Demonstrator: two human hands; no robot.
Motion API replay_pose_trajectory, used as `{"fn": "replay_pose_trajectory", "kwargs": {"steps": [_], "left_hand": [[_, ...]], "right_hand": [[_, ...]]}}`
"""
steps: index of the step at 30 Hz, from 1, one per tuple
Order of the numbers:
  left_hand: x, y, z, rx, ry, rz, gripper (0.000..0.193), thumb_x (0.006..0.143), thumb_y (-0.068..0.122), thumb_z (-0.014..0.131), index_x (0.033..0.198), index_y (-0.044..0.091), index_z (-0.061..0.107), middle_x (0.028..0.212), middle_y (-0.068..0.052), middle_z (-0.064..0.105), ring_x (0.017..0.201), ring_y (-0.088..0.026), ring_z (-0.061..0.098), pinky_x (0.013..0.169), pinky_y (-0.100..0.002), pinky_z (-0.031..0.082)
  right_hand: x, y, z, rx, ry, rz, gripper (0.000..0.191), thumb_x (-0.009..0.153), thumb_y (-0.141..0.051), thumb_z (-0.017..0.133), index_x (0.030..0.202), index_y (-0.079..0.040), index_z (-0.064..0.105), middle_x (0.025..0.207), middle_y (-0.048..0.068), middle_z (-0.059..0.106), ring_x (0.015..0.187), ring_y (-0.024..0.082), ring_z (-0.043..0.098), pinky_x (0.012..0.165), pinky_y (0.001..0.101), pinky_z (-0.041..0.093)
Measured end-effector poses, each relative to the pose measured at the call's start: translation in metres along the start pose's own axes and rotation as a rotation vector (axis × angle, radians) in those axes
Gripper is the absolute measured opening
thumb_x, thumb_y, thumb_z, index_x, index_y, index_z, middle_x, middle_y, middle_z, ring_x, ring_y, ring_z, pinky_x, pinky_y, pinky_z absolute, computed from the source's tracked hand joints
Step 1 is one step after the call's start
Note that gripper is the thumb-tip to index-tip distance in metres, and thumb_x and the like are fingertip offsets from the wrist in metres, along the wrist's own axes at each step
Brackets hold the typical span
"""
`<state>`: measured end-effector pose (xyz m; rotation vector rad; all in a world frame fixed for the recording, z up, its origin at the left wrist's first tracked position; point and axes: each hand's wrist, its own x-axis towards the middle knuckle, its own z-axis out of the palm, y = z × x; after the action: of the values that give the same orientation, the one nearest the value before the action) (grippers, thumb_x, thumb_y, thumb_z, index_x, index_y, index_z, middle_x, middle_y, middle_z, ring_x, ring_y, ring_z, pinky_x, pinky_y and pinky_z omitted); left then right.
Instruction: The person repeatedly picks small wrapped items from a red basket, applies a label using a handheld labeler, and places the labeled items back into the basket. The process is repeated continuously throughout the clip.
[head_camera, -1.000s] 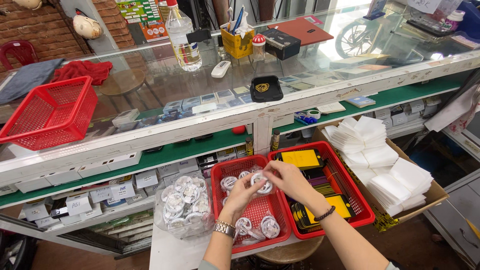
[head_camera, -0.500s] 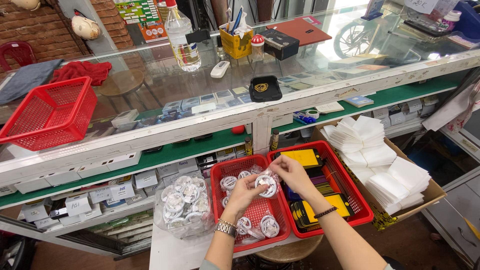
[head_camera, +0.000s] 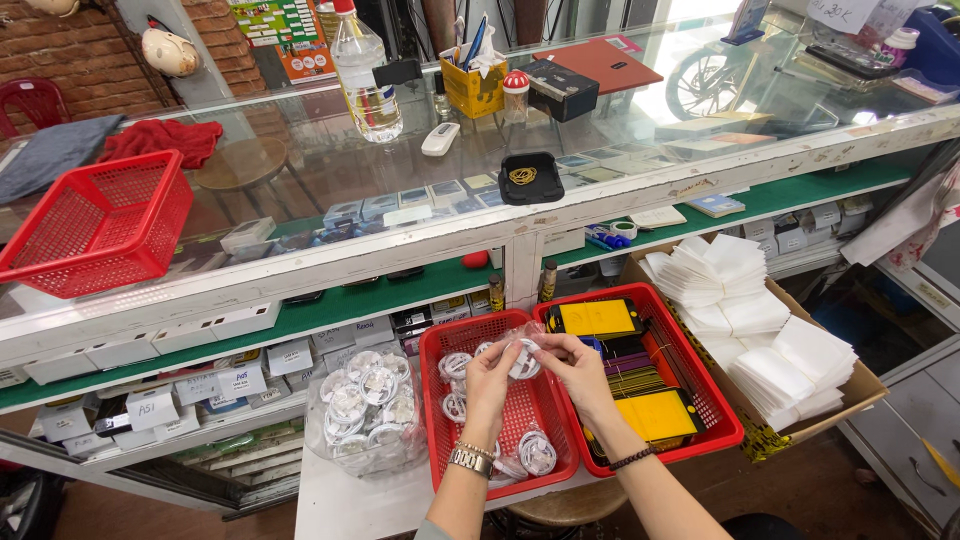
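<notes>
My left hand (head_camera: 491, 374) and my right hand (head_camera: 572, 364) meet over a red basket (head_camera: 436, 400) and together pinch a small clear packet with a coiled white cable (head_camera: 522, 357). Below them, several more such packets (head_camera: 536, 452) lie in that basket. A second red basket (head_camera: 720, 415) to its right holds yellow and black flat packs (head_camera: 661, 412). A watch sits on my left wrist, a dark bead bracelet on my right.
A clear bag of coiled white cables (head_camera: 365, 408) lies left of the baskets. A cardboard box of white folded pouches (head_camera: 760, 325) stands at right. Beyond is a glass counter (head_camera: 300, 185) bearing a red basket (head_camera: 100, 225), a bottle (head_camera: 364, 75) and a black tray (head_camera: 530, 180).
Both hands have drawn closer together and lower over the left basket, still working the same cable packet between the fingertips.
</notes>
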<state>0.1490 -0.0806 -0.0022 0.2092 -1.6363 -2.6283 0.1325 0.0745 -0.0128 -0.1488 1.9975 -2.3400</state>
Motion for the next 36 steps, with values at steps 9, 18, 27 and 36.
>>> {"fn": "replay_pose_trajectory", "kwargs": {"steps": [9,18,27,36], "left_hand": [[0.001,0.011,0.015,-0.242,0.075,-0.151,0.02,0.094,0.016,0.071,0.108,0.002,0.076,0.101,-0.007,0.076,0.089,-0.015,0.072,0.074,-0.03,0.06],[0.017,0.02,0.021,-0.394,0.096,-0.209,0.022,0.095,0.012,0.066,0.111,-0.003,0.072,0.103,-0.012,0.076,0.088,-0.019,0.074,0.072,-0.031,0.062],[0.018,0.028,0.005,-0.331,0.023,-0.251,0.028,0.095,0.02,0.068,0.11,-0.004,0.072,0.102,-0.014,0.075,0.085,-0.019,0.074,0.07,-0.031,0.061],[0.017,0.032,-0.016,-0.051,-0.32,-0.274,0.03,0.093,0.012,0.069,0.12,-0.003,0.07,0.107,-0.011,0.077,0.094,-0.016,0.074,0.081,-0.029,0.062]], "right_hand": [[-0.007,-0.013,0.024,0.158,0.181,-0.091,0.023,0.09,-0.005,0.073,0.111,0.002,0.075,0.099,0.0,0.068,0.088,0.007,0.064,0.081,0.0235,0.052],[-0.031,-0.052,0.037,-0.748,0.244,-0.749,0.028,0.084,0.0,0.071,0.11,-0.009,0.078,0.098,0.005,0.065,0.09,0.021,0.063,0.077,0.032,0.052],[-0.031,-0.071,0.026,-1.117,-0.09,-0.88,0.039,0.081,-0.002,0.069,0.12,-0.003,0.072,0.11,0.009,0.063,0.102,0.028,0.059,0.088,0.0392,0.051],[-0.013,-0.066,-0.003,-0.796,-0.37,-0.317,0.034,0.086,-0.003,0.064,0.117,-0.006,0.076,0.108,0.007,0.068,0.1,0.021,0.065,0.088,0.0345,0.053]]}}
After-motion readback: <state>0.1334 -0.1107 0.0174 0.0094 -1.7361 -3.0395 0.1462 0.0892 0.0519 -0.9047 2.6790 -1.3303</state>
